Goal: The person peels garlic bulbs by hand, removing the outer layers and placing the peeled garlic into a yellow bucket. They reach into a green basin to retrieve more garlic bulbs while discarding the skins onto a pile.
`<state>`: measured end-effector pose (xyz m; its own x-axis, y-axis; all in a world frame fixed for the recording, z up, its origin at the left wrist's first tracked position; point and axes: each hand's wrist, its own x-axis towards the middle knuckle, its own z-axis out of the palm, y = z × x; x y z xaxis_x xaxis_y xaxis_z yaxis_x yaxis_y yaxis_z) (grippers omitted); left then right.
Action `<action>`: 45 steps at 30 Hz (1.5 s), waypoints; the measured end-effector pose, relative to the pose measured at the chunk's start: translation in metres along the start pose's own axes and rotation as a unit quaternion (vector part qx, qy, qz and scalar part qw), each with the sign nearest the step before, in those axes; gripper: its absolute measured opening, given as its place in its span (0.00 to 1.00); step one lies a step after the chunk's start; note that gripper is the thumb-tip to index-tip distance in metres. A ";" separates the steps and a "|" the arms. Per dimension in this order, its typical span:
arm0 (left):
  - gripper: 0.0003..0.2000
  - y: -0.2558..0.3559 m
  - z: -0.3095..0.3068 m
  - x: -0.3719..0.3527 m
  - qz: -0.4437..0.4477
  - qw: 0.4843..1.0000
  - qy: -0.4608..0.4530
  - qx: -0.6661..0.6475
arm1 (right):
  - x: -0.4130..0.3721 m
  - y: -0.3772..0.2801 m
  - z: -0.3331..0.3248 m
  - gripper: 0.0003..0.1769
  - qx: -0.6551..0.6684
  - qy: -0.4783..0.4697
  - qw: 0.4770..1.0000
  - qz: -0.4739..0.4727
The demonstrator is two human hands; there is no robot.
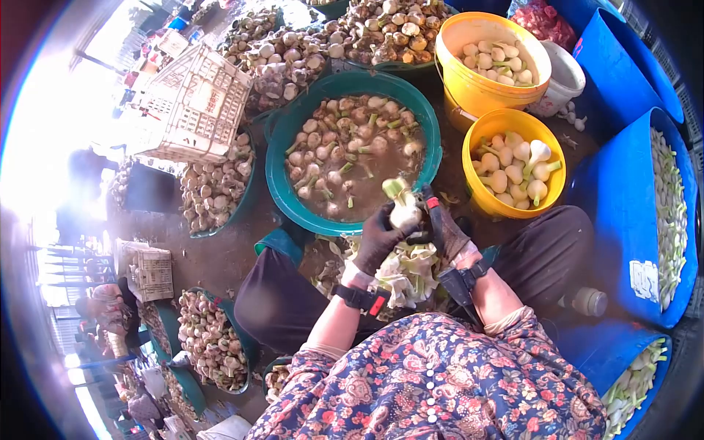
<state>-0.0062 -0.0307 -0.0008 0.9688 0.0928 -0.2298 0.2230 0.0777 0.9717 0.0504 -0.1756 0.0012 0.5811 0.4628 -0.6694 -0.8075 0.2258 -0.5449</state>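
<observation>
The gloved left hand (380, 239) grasps a garlic bulb (405, 214), stem pointing away, probably to bare its side to the right hand (447, 235), whose own grip I cannot tell. Peelings (408, 275) lie beneath the hands; the green basin (279, 176) beyond and nearer yellow bucket (476, 183) rightward seem set within easy reach.

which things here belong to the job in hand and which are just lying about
Likely part of the job:
- garlic bulb at the hands
- leafy peelings below
- green tub of bulbs in murky water
- nearer yellow bucket of cleaner bulbs

Probably just lying about:
- large white crate
- red sack
</observation>
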 end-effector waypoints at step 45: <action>0.23 0.072 -0.045 -0.053 -0.021 0.990 -0.098 0.101 | 0.030 0.018 -0.031 0.12 -0.447 0.003 0.754 -0.481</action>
<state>-0.0462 0.0143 0.0788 0.9562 -0.1030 -0.2741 0.2609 -0.1252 0.9572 0.0562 -0.1838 -0.0447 0.8571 0.4493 0.2518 0.3772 -0.2146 -0.9009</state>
